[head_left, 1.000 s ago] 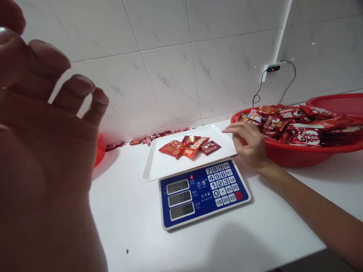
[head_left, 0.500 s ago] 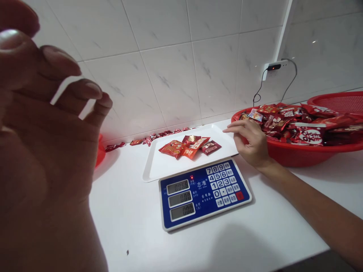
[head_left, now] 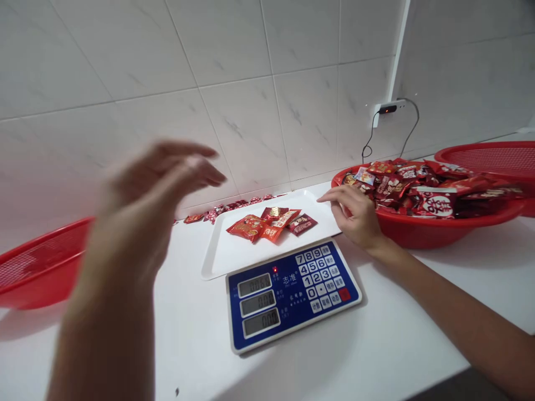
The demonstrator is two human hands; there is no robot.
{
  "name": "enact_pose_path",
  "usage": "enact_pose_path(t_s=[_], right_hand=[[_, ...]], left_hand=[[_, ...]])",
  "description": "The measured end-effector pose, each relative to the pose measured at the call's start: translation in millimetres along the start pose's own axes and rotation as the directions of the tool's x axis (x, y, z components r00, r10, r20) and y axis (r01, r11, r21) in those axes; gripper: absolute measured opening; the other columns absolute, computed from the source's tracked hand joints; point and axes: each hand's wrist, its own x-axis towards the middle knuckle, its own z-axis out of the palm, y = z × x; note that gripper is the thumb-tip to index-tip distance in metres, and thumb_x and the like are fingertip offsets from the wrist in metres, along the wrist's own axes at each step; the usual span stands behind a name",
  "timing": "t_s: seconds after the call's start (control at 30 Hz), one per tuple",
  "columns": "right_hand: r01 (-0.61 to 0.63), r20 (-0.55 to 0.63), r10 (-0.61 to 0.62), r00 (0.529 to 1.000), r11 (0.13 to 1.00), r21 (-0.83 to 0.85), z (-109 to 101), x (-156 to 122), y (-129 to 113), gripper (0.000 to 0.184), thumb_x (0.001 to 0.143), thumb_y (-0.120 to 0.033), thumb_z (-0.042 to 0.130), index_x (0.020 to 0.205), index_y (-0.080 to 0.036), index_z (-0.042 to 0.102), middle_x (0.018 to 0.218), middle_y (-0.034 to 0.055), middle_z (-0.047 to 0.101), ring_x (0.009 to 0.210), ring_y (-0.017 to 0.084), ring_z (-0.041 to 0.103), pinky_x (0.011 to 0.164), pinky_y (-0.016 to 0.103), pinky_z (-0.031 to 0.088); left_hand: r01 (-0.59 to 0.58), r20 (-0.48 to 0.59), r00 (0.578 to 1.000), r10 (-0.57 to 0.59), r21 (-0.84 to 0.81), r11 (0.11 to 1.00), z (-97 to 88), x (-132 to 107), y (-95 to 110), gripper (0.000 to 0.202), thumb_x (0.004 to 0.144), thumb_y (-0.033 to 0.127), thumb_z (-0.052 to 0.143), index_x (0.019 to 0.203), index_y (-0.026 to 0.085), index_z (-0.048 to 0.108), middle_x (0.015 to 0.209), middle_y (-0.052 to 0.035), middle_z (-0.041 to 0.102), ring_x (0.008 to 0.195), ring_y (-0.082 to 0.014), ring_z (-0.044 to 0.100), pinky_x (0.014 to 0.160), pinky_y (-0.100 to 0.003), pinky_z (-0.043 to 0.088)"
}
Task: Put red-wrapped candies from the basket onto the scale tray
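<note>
My left hand (head_left: 159, 189) is blurred with motion, raised in the air over the left of the white counter, and holds nothing. My right hand (head_left: 353, 214) rests by the right edge of a white tray (head_left: 221, 256), its fingertips reaching over the tray's corner, with nothing in its grip. Several red candy packets (head_left: 271, 225) lie in a loose group on the tray, which sits on a blue digital scale (head_left: 292, 295). Just behind my right hand, a red basin (head_left: 422, 234) is heaped with red candy packets (head_left: 418, 192).
A red mesh basket (head_left: 42, 267) stands at the left of the counter, and another (head_left: 480, 159) sits at the back right. Small wrapped sweets (head_left: 225, 208) lie along the tiled wall. A plugged-in wall socket (head_left: 388, 109) has a cable hanging from it.
My left hand has moved from close to the camera down and away, and its fingers have opened out. The view has swung left, bringing the left red basket into sight. My right hand stays by the tray.
</note>
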Motion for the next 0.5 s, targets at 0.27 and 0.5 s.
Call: enact_pose_path(t_s=[0.27,0.5], right_hand=[[-0.255,0.633,0.164,0.756,0.965,0.055,-2,17,-15,0.048,0.096,-0.048,0.046,0.139,-0.027,0.054,0.139,0.0081,0.055,0.128,0.031,0.05,0.106,0.054,0.038],[-0.238,0.762,0.116,0.637,0.97,0.052,12,19,-36,0.042,0.098,-0.032,0.039,0.133,-0.019,0.061,0.138,0.0123,0.055,0.127,0.032,0.052,0.102,0.053,0.044]], left_hand=[[0.138,0.64,0.676,-0.366,0.377,0.916,63.2,6,-67,0.108,0.065,0.074,0.065,0.151,0.026,0.021,0.16,-0.0163,0.018,0.145,-0.0425,0.017,0.111,-0.06,0.03],[-0.057,0.778,0.614,-0.13,0.208,0.976,99.0,11,-83,0.097,0.072,0.069,0.063,0.151,0.028,0.025,0.161,-0.0134,0.017,0.147,-0.0399,0.012,0.113,-0.058,0.024]])
